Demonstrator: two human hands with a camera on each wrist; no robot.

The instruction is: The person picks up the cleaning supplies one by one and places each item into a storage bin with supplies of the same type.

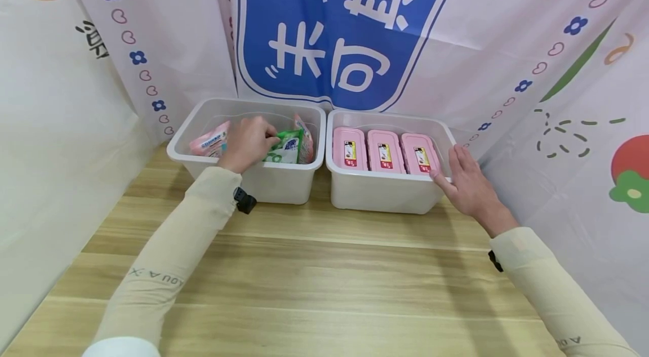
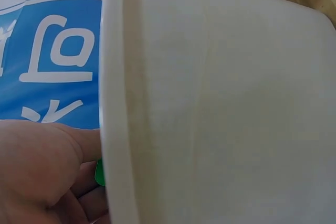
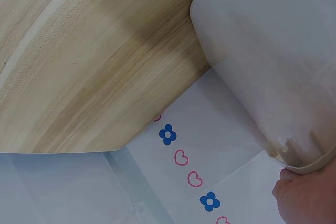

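My left hand (image 1: 249,144) reaches into the left white plastic bin (image 1: 276,183) and pinches the upper left part of a green packet (image 1: 288,148). In the left wrist view, a sliver of the green packet (image 2: 100,173) shows by the fingers, the rest hidden behind the bin wall. A pink packet (image 1: 210,142) leans left of this hand, and another pinkish packet (image 1: 306,143) stands at the bin's right end. My right hand (image 1: 470,187) rests on the right front corner of the right white bin (image 1: 380,192), fingers extended along its rim.
Three pink lidded boxes (image 1: 385,150) stand in a row inside the right bin. Both bins sit side by side on a wooden table (image 1: 324,267), against a printed cloth (image 1: 456,19) that hangs behind and at the sides.
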